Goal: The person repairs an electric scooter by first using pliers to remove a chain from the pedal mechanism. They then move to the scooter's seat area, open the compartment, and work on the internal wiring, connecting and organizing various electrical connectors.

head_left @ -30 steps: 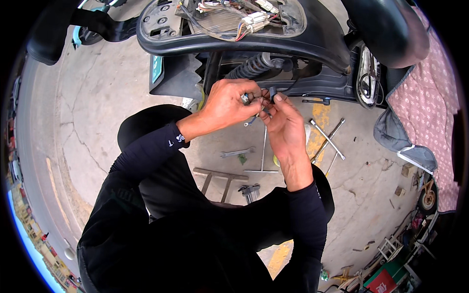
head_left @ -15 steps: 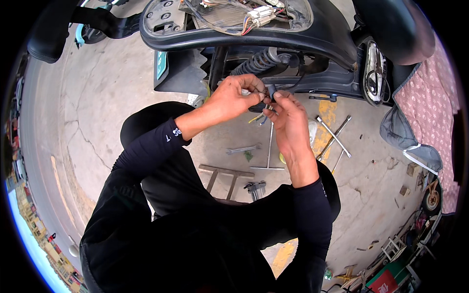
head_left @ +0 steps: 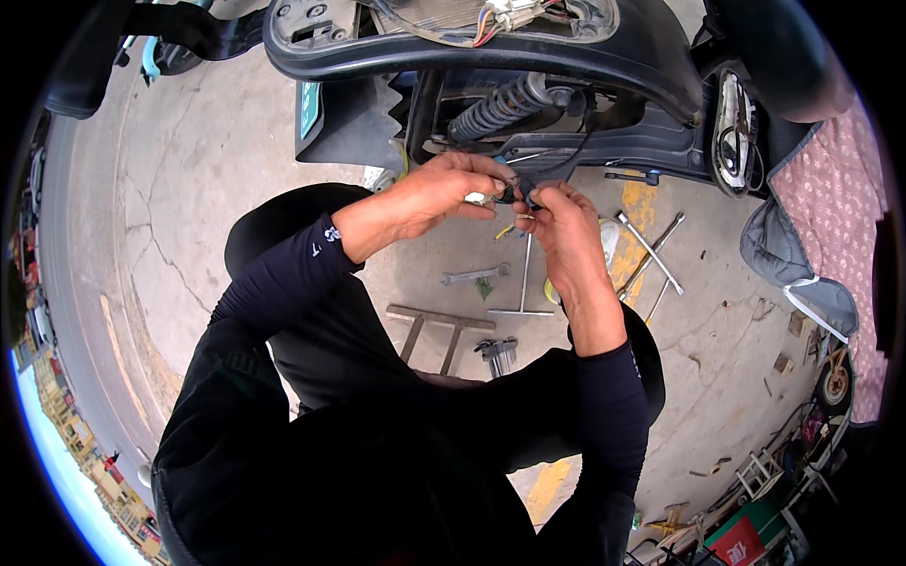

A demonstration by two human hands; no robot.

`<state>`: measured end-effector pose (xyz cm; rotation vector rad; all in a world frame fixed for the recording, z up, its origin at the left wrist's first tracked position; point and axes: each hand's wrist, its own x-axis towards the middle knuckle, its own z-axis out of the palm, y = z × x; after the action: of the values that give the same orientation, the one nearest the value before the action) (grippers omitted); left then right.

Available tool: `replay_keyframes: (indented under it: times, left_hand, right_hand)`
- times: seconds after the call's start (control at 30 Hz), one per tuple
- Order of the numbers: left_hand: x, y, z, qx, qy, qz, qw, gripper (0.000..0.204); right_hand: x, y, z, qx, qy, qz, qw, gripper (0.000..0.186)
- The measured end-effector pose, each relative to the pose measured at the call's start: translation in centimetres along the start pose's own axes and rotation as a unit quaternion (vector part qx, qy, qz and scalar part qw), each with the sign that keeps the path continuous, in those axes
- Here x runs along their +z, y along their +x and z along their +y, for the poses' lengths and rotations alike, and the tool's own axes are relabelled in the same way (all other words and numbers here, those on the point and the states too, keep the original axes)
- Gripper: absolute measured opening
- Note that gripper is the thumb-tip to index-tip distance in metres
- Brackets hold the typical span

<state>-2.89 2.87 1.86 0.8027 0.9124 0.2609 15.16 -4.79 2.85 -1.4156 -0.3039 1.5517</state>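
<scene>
Both my hands meet in front of the scooter's open side, below its spring shock absorber [head_left: 500, 106]. My right hand [head_left: 574, 231] pinches a short dark cable end [head_left: 529, 192] between thumb and fingers. From there a thin black cable [head_left: 578, 156] curves up toward the scooter body [head_left: 472, 62]. The fingertips of my left hand [head_left: 420, 200] are closed right beside that cable end, on something too small to make out. Under the left fingers a small whitish piece [head_left: 479, 198] shows. Yellow and blue wire ends [head_left: 510, 229] hang just below the hands.
On the concrete lie an open-end wrench [head_left: 477, 274], a T-handle wrench [head_left: 525, 288], a cross wrench [head_left: 651, 253] and a black-handled tool [head_left: 632, 176]. A metal stand [head_left: 439, 321] is near my knees. White wire connectors [head_left: 515, 12] sit atop the scooter; a pink patterned cover [head_left: 830, 189] hangs right.
The dark cable end, upright between my right fingers before, now sits lower and tilted. My left fingers have straightened somewhat, baring more of the whitish piece. The whole view has shifted slightly.
</scene>
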Motion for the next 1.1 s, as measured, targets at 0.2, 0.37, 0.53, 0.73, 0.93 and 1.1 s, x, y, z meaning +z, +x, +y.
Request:
replay_keyframes:
  times: [0.2, 0.37, 0.53, 0.73, 0.93, 1.1]
  left_hand:
    - [0.6, 0.0, -0.3, 0.011, -0.012, -0.012, 1.000, 0.033]
    - [0.6, 0.1, -0.2, 0.057, 0.048, -0.013, 0.997, 0.035]
    - [0.6, 0.1, -0.1, 0.079, 0.112, 0.000, 0.991, 0.035]
    - [0.6, 0.4, -0.6, 0.128, 0.179, -0.001, 0.975, 0.036]
    - [0.7, 0.4, -0.7, 0.169, 0.227, -0.008, 0.959, 0.036]
    - [0.7, 0.6, -0.8, 0.176, 0.229, 0.000, 0.957, 0.036]
  right_hand:
    - [-0.3, 0.1, 0.0, 0.027, -0.009, -0.011, 1.000, 0.010]
    - [-0.2, 0.1, 0.3, 0.030, 0.012, -0.008, 0.999, 0.009]
    - [-0.7, 0.2, -0.3, 0.019, -0.017, -0.003, 1.000, 0.009]
    - [0.1, 0.2, -0.4, 0.016, -0.086, 0.024, 0.996, 0.009]
    - [0.0, 0.4, -0.6, -0.002, -0.138, 0.007, 0.990, 0.012]
    - [0.0, 0.1, -0.6, 0.018, -0.086, -0.005, 0.996, 0.012]
